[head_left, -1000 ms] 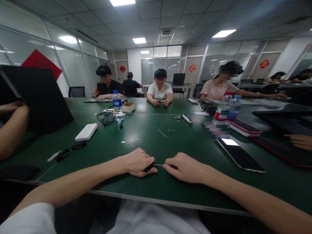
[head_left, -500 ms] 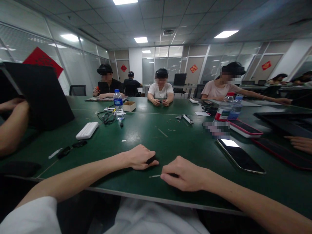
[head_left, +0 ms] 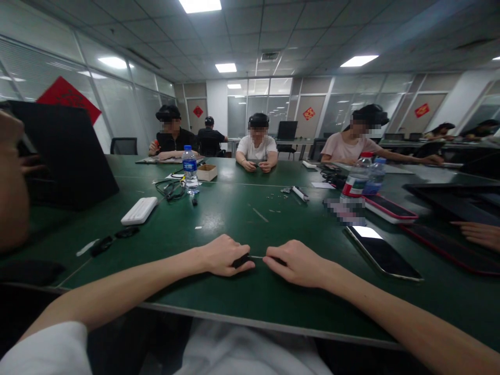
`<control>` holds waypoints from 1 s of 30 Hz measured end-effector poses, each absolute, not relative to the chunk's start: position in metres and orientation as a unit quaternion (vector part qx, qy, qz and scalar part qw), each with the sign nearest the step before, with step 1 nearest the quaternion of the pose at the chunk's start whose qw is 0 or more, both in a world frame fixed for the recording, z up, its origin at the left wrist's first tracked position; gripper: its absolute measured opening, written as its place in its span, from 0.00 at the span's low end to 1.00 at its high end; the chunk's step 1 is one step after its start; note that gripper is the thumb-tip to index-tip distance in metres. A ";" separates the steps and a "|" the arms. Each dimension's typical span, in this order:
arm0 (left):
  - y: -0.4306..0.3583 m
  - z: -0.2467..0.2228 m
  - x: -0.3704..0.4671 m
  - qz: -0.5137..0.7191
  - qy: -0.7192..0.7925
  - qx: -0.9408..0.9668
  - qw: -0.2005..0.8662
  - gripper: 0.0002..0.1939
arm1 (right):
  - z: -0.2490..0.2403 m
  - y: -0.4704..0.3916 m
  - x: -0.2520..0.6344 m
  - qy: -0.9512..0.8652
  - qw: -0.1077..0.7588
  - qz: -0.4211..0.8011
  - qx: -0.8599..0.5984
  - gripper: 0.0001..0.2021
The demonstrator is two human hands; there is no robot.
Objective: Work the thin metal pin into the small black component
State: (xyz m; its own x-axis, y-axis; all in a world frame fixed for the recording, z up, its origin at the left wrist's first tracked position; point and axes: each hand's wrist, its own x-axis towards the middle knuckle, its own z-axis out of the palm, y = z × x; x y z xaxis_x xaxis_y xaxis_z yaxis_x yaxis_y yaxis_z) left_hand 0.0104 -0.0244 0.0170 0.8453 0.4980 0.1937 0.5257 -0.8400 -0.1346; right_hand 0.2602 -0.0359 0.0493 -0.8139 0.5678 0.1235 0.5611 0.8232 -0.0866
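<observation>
My left hand point(head_left: 226, 255) rests just above the green table point(head_left: 219, 294), its fingers closed round a small black object point(head_left: 241, 260) whose kind I cannot make out. Facing it, my right hand point(head_left: 297, 263) is closed on a thin screwdriver. The metal shaft point(head_left: 255, 257) points left, and its tip reaches the black object or stops right beside it. Most of the handle is hidden in the fingers. A phone point(head_left: 385, 253) with a partly lit screen lies to the right of my right hand.
To the left lie a white power bank point(head_left: 139, 211) and black cables point(head_left: 170, 188). A water bottle point(head_left: 190, 169) and a small cardboard box point(head_left: 207, 172) stand farther off. Two bottles point(head_left: 356, 179) and a pink-edged phone point(head_left: 390, 207) are at right. Other people sit around the table.
My right hand has moved up and away from me, bringing the screwdriver shaft to the black object in my left hand. The left hand has barely moved. A neighbour's arm at left has risen.
</observation>
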 end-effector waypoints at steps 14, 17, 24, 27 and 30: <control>-0.027 0.018 0.011 -0.080 -0.288 -0.951 0.086 0.17 | 0.048 -0.036 0.259 -0.944 0.064 0.025 -0.322 0.17; -0.026 0.017 0.011 -0.080 -0.291 -0.949 0.088 0.17 | 0.048 -0.037 0.258 -0.943 0.059 0.023 -0.327 0.17; -0.025 0.017 0.011 -0.077 -0.285 -0.952 0.087 0.17 | 0.047 -0.037 0.259 -0.943 0.049 0.018 -0.328 0.17; -0.025 0.017 0.011 -0.079 -0.282 -0.952 0.088 0.16 | 0.048 -0.038 0.259 -0.943 0.048 0.021 -0.328 0.17; -0.026 0.017 0.011 -0.083 -0.280 -0.952 0.089 0.16 | 0.047 -0.038 0.259 -0.943 0.051 0.026 -0.328 0.17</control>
